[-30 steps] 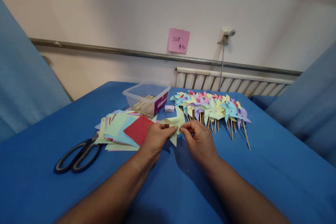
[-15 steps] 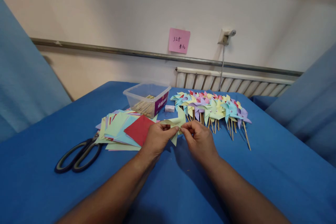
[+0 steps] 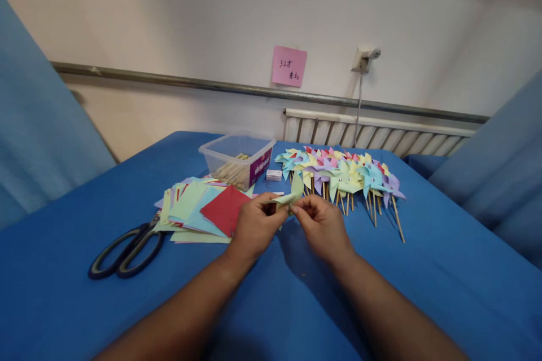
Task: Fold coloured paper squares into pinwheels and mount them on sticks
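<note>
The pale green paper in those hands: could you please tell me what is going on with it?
A person holds the folded pale green paper in the left hand, while the right hand pinches at it close by. Paper pinwheels on sticks are to the right. Coloured sheets, scissors and a clear box holding thin wooden pieces are to the left.

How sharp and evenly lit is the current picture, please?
Head view: a soft shadow darkens the blue cloth below the right hand; head view: the curtains at both sides look soft; head view: the pink note is sharp enough to show handwriting.
</note>
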A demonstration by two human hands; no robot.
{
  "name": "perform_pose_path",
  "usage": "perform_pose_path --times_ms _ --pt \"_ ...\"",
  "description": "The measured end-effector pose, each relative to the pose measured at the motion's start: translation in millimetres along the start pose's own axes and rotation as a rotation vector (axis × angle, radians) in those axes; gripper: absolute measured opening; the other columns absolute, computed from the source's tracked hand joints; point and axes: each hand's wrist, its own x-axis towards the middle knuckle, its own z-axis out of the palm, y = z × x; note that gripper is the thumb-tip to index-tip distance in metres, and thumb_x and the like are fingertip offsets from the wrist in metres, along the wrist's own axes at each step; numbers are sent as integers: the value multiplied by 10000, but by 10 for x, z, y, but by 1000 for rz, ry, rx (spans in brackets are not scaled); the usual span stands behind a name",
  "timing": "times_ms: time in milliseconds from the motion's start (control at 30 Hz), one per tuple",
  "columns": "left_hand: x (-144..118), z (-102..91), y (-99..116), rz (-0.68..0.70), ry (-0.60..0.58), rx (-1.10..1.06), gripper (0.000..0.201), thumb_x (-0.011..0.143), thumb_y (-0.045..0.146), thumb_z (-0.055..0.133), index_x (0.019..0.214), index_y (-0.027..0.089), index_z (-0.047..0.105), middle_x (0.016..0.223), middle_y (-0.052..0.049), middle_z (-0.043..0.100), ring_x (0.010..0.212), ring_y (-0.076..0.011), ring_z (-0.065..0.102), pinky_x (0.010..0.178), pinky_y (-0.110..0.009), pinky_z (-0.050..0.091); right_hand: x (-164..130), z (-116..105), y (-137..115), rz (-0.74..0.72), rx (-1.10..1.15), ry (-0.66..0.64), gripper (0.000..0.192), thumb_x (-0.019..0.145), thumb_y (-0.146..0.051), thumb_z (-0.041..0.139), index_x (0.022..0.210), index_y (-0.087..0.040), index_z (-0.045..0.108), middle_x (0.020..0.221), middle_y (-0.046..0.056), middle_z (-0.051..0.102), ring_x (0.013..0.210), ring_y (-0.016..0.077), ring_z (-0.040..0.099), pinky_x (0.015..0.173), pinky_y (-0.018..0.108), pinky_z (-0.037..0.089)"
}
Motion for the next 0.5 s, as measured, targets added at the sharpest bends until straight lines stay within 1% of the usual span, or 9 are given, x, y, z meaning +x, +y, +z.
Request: perform_pose_path --times_ms 67,133,200,267,300,333,400,467,500 --pt "-23 4 25 32 24 50 186 692 263 653 827 142 694 706 -10 656 663 -151 569 612 -251 418 9 9 12 44 62 -20 125 809 -281 606 716 -201 628 602 -27 601 524 118 530 513 231 397" --pt "-41 8 51 51 45 79 179 695 248 643 830 143 695 717 -10 664 665 -149 573 617 -249 422 21 11 16 19 62 -1 112 799 -271 615 711 -203 633 629 -21 606 562 127 547 549 242 419" --pt "-50 9 69 64 48 81 167 697 236 634 819 140 693 712 -10 662 660 -146 571 616 -246 423 34 4 13 -68 36 50 83 782 -252 634 713 -206 643 774 12 645 722 154 602 681 277 463" --pt "-51 9 74 66 49 76 163 697 237 632 812 137 691 699 -9 654 648 -144 565 608 -246 420 43 -4 8 -143 26 90 63 767 -245 650 716 -208 646 973 48 653 929 189 611 844 327 454" --pt "-49 8 73 63 51 72 168 698 244 634 815 136 689 693 -7 648 641 -143 560 601 -246 417 45 -7 6 -156 36 98 57 764 -247 653 724 -208 644 1045 57 643 995 201 600 894 345 439" --pt "-47 8 70 58 54 70 173 699 252 636 818 136 687 682 -4 639 631 -142 554 592 -247 413 44 -7 6 -148 47 99 53 765 -253 653 742 -208 638 1066 61 642 1009 207 598 909 356 434" --pt "-42 7 61 47 52 61 173 699 263 639 811 138 682 664 0 625 619 -141 543 580 -248 406 38 0 12 -94 64 89 78 764 -270 656 799 -210 619 982 50 662 926 204 616 858 355 455" --pt "-40 8 55 40 46 52 163 698 262 639 800 141 676 654 3 617 616 -141 537 576 -249 402 30 20 24 -41 108 91 165 751 -277 671 881 -214 591 887 30 668 833 195 623 785 338 472" --pt "-40 8 54 38 44 49 160 696 261 640 797 142 674 651 3 615 615 -140 534 577 -249 401 29 32 31 -26 146 94 225 743 -273 679 935 -218 574 872 24 670 818 193 626 766 331 475"
